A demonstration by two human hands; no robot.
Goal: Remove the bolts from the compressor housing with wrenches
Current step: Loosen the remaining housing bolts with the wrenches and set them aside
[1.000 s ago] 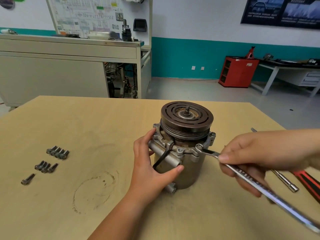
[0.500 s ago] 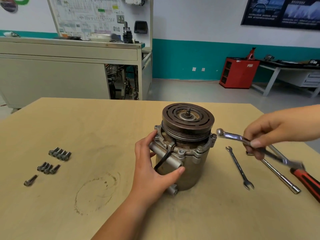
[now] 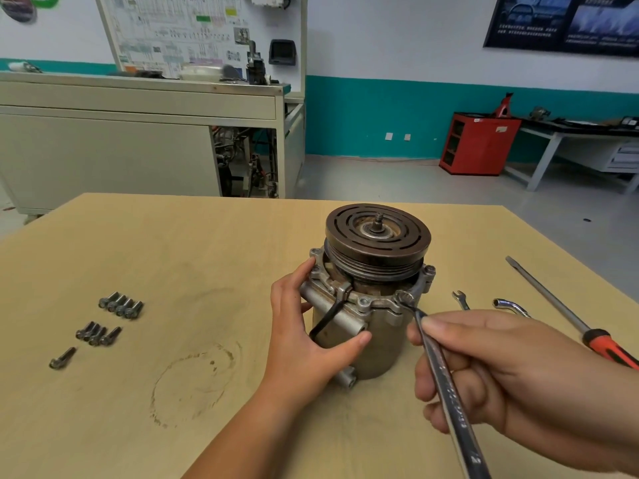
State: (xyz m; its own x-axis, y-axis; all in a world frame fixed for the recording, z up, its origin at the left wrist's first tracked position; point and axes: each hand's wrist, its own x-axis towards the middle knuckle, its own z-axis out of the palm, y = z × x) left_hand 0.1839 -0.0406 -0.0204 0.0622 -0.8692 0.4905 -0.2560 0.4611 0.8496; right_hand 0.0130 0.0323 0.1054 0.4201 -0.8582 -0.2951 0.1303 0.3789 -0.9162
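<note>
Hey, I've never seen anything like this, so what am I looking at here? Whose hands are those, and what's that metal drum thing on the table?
There is no robot: the view comes from a camera on a person's head, looking down at their own hands. The drum is a compressor, standing upright on a wooden table. The left hand holds it steady. The right hand grips a long wrench whose far end sits at the upper flange, near the flange bolts. On the left lie loose bolts; on the right a small spanner, a bent socket wrench and an orange-handled screwdriver.
</note>
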